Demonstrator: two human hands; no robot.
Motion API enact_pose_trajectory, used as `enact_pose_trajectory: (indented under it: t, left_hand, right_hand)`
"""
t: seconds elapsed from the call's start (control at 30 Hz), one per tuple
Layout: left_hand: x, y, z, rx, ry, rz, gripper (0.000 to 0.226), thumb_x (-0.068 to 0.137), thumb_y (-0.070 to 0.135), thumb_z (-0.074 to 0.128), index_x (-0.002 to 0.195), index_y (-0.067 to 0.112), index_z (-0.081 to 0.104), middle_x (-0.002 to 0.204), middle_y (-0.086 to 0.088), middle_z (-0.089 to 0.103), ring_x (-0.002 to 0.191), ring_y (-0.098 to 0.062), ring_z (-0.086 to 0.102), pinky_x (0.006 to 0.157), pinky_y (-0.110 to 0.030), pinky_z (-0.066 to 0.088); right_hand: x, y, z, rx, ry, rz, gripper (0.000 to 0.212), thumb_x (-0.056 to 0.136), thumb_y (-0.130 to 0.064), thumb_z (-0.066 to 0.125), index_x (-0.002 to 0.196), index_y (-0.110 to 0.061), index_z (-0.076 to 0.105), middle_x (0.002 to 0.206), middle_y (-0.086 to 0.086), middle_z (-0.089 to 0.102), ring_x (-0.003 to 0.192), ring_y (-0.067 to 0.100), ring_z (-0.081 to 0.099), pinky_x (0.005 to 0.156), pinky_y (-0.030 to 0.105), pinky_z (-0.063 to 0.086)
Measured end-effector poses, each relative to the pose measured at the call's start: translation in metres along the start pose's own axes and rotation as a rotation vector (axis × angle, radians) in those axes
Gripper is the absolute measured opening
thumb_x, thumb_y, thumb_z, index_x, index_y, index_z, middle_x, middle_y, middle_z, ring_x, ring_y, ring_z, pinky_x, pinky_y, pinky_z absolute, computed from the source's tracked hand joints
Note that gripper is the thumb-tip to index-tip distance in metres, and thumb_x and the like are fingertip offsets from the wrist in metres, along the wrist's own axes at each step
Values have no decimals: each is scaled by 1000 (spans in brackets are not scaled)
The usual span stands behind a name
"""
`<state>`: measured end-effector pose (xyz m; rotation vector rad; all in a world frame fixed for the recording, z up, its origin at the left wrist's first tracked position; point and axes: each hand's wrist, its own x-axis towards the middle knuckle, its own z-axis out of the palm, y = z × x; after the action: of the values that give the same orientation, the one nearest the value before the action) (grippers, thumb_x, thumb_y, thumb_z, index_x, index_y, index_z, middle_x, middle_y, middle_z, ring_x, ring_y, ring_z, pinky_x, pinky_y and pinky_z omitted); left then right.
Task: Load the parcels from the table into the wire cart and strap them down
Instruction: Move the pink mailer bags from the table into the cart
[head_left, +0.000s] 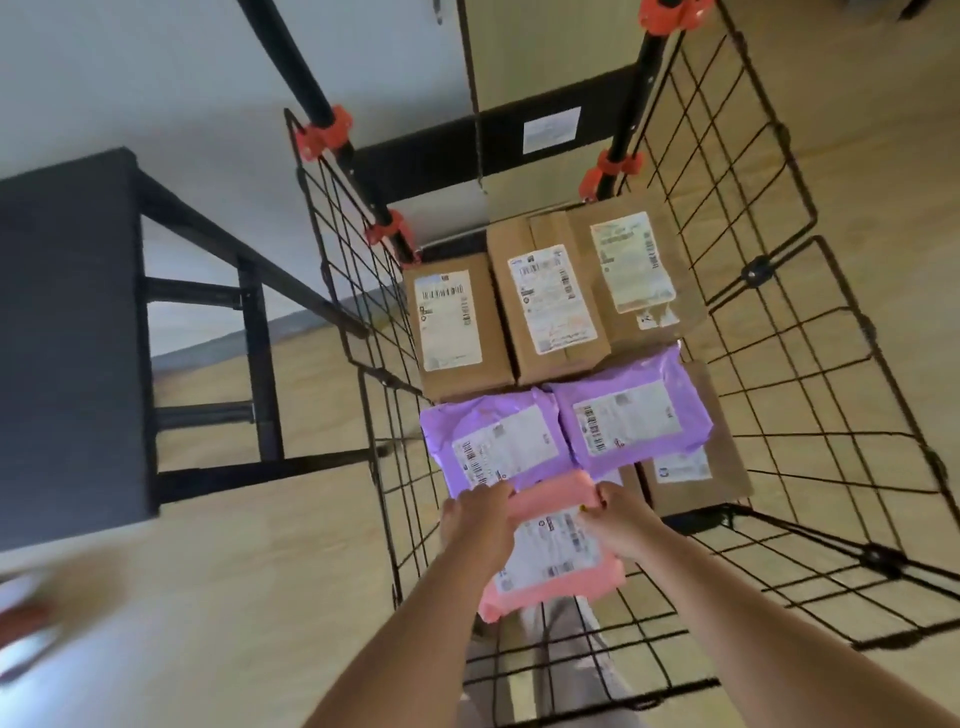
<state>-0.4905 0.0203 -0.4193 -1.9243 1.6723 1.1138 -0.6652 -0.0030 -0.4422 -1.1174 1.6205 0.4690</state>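
I look down into a black wire cart (769, 405) with orange clips on its handle posts. A pink mailer parcel (550, 551) with a white label lies at the cart's near end. My left hand (480, 519) grips its left side and my right hand (618, 514) grips its far right corner. Just beyond it lie two purple mailers (498, 441) (634, 415) side by side. Three brown cardboard boxes (457, 327) (550, 306) (634, 260) fill the far end. Another brown box (696, 478) shows under the right purple mailer.
A dark table (67, 332) with black legs stands to the left of the cart. A blurred object (31, 623) sits at the lower left edge. Light wood floor surrounds the cart, and a wall with a dark baseboard runs behind it.
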Motion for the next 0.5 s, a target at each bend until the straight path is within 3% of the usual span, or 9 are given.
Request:
enact_pose_trajectory:
  t: [0.17,0.23,0.3,0.43,0.5]
  left_hand:
    - [16,-3,12,-50,-19,-26,47,94,13,59,138,23,47,127,-5,55,117,-25,53,100,-38,43]
    - [20,-5,17,-59,-27,-31,53,91,6,60,139,21,45,130,-6,50,120,-25,48,102,-39,44]
    - [21,-5,22,-71,-6,-37,59,87,1,62,140,21,43,134,-6,44,123,-25,43,102,-40,46]
    - [17,-5,29,-60,74,-39,64,84,-7,60,140,18,41,137,-7,35,124,-24,39,98,-37,50]
    - [17,-4,30,-51,56,-58,61,84,-8,57,138,16,42,138,-9,33,124,-27,39,97,-38,50]
  right_hand:
    - [26,8,12,14,8,91,31,101,-20,47,129,-8,52,84,2,60,65,13,58,52,24,44]
    - [33,12,15,-3,32,128,32,100,-22,48,128,-9,51,84,2,61,60,10,57,45,21,43]
    - [38,14,18,-51,55,131,27,100,-26,47,119,-10,55,80,1,62,55,8,56,38,18,38]
    - [41,14,23,-123,133,119,22,101,-28,47,81,-19,52,70,-3,60,53,8,56,37,17,35]
    - [40,13,26,-131,140,112,23,100,-26,49,79,-19,51,70,-3,59,51,7,54,35,15,33]
